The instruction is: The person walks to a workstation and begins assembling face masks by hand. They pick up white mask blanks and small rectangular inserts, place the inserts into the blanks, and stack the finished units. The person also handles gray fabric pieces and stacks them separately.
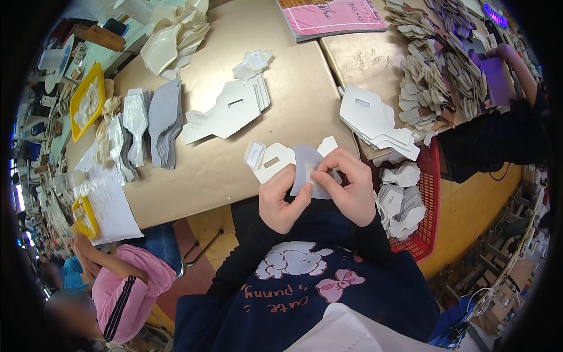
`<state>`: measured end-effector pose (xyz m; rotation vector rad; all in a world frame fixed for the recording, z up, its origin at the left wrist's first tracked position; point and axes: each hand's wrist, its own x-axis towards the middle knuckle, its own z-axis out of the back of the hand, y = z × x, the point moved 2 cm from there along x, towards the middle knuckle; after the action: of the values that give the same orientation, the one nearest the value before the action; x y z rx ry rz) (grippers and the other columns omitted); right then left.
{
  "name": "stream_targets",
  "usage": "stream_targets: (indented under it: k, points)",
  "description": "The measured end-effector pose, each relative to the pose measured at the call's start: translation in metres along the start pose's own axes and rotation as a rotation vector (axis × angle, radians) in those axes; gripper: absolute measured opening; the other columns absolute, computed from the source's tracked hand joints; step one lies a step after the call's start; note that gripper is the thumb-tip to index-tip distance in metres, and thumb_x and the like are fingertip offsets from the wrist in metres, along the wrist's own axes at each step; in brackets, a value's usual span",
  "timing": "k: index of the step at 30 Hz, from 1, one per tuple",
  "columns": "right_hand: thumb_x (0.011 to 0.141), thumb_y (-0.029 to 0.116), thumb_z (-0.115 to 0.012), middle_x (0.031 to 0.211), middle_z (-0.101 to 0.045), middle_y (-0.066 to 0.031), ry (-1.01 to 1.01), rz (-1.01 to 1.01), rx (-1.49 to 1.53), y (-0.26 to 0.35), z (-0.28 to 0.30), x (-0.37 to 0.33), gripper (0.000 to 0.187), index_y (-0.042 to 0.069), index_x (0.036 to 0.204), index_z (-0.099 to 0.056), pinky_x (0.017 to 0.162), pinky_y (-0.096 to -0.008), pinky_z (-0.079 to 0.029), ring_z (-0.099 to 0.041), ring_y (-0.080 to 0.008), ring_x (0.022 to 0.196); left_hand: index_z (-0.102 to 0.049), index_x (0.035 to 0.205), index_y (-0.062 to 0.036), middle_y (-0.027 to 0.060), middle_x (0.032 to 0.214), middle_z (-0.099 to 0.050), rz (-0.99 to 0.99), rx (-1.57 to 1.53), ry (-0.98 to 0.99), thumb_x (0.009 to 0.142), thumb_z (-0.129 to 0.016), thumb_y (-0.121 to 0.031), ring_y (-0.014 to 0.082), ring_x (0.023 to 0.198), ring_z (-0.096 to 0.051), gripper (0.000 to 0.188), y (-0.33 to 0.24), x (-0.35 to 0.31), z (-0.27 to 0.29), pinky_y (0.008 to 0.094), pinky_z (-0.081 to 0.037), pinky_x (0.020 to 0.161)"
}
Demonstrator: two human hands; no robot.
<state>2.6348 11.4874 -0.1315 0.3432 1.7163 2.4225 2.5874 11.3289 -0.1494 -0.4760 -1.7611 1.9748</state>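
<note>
At the table's front edge, a grey cut piece (304, 161) is held between my two hands. The thumb and fingers of my left hand (280, 202) pinch its left side. My right hand (349, 185) pinches a small pale translucent patch (309, 173) lying on the grey piece. Partly beneath the grey piece is a white shaped card with a slot (273, 162). A small clear packet with a label (254, 154) lies at the card's left end. The fingertips hide part of the patch.
Stacks of white shaped cards lie ahead left (226, 111) and right (369, 114). Grey pieces (166, 117) are stacked further left. A red basket (431, 199) of bundled pieces stands at my right. A pink book (334, 17) lies at the far edge. Other people sit left and right.
</note>
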Motion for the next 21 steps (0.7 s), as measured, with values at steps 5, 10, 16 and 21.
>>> stream_targets:
  k: [5, 10, 16, 21]
  points:
    - [0.082, 0.003, -0.072, 0.078, -0.061, -0.0098, -0.062, -0.037, -0.009, -0.005, 0.001, 0.000, 0.010, -0.001, 0.083, -0.063, 0.065, -0.0319, -0.047, -0.059, -0.0231, 0.071, -0.058, 0.086, 0.0045, 0.0141, 0.079, -0.055, -0.038, 0.014, -0.028, 0.086, -0.065, -0.005, 0.0269, 0.068, -0.056, 0.012, 0.002, 0.000, -0.001, 0.0313, -0.045, 0.064]
    - [0.083, 0.004, -0.071, 0.078, -0.061, -0.0107, -0.104, -0.121, -0.040, -0.009, 0.002, 0.000, 0.011, -0.002, 0.082, -0.062, 0.065, -0.0323, -0.047, -0.060, -0.0232, 0.070, -0.061, 0.090, 0.0048, 0.0143, 0.080, -0.058, -0.042, 0.019, -0.009, 0.086, -0.066, -0.005, 0.0275, 0.069, -0.057, 0.011, 0.000, 0.000, -0.001, 0.0317, -0.046, 0.064]
    - [0.083, 0.007, -0.072, 0.077, -0.062, -0.0107, -0.111, -0.203, -0.056, -0.015, 0.004, 0.000, 0.013, -0.001, 0.081, -0.063, 0.065, -0.0330, -0.048, -0.061, -0.0230, 0.069, -0.062, 0.090, 0.0051, 0.0149, 0.082, -0.059, -0.081, 0.046, -0.006, 0.087, -0.066, -0.004, 0.0280, 0.069, -0.058, 0.011, -0.005, 0.000, -0.001, 0.0318, -0.046, 0.063]
    - [0.084, 0.010, -0.071, 0.077, -0.063, -0.0115, -0.053, -0.291, -0.075, -0.022, 0.007, -0.002, 0.014, -0.001, 0.081, -0.064, 0.064, -0.0341, -0.048, -0.062, -0.0241, 0.069, -0.062, 0.088, 0.0064, 0.0162, 0.082, -0.059, -0.083, 0.073, 0.018, 0.087, -0.066, -0.003, 0.0290, 0.069, -0.059, 0.011, -0.003, -0.007, -0.001, 0.0325, -0.047, 0.062]
